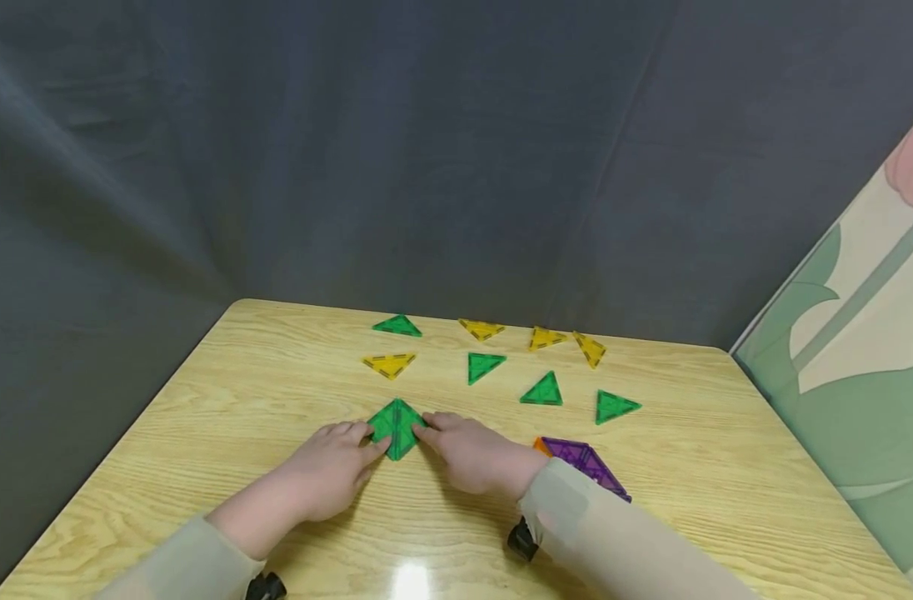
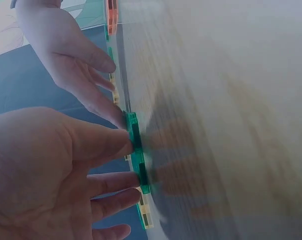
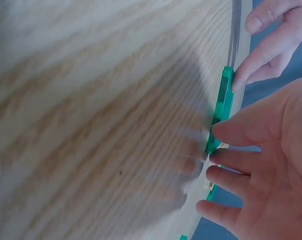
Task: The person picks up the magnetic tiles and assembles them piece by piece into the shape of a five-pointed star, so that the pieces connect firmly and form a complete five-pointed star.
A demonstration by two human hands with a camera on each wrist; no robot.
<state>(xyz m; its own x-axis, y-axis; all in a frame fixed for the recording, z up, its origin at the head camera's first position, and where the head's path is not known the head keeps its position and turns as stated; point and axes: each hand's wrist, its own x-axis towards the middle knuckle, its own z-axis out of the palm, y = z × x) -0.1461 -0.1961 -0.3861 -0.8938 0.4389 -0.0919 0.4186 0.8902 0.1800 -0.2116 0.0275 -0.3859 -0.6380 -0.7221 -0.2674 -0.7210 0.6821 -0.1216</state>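
Two green triangular magnetic tiles, a left one and a right one, lie flat on the table, side by side along a seam, forming a diamond. My left hand touches the left tile with thumb and index finger, the other fingers loosely extended. From the opposite side, my right hand rests its thumb and index fingertips at the right tile's outer corner. In the left wrist view, the thumb and a finger of the left hand press against the green tile edge.
Purple tiles with an orange piece lie beside the right forearm, partly hidden by it. Farther back, several loose green triangles and yellow triangles are scattered over the wooden table. A dark curtain hangs behind.
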